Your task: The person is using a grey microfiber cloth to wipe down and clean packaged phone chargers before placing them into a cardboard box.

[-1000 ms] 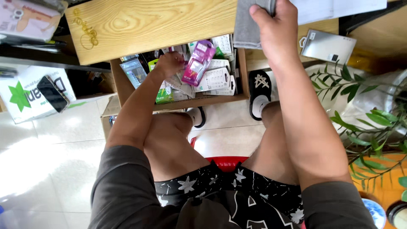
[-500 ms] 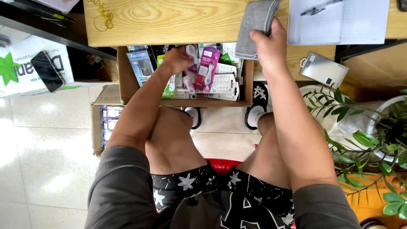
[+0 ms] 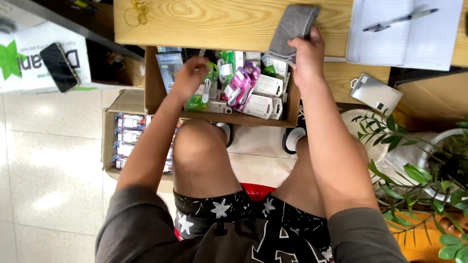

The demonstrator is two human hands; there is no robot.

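- Two things are held: the left hand (image 3: 187, 78) has its fingers closed on a green cable pack (image 3: 202, 95) inside the open wooden drawer (image 3: 151, 83).
- Right hand (image 3: 307, 56), at 3 o'clock of it, clenches a grey cloth (image 3: 292, 24) on the desk (image 3: 219, 22).
- Notebook with pen (image 3: 404, 31) lies at 3 o'clock of the cloth.

You sit over a pale tiled floor (image 3: 48, 160), glossy with soft daylight glare at 9 o'clock. A light wooden desk (image 3: 214, 22) spans 12 o'clock. A cardboard box (image 3: 114, 126) sits on the floor at 9 o'clock. A leafy potted plant (image 3: 414, 180) fills 4 o'clock.
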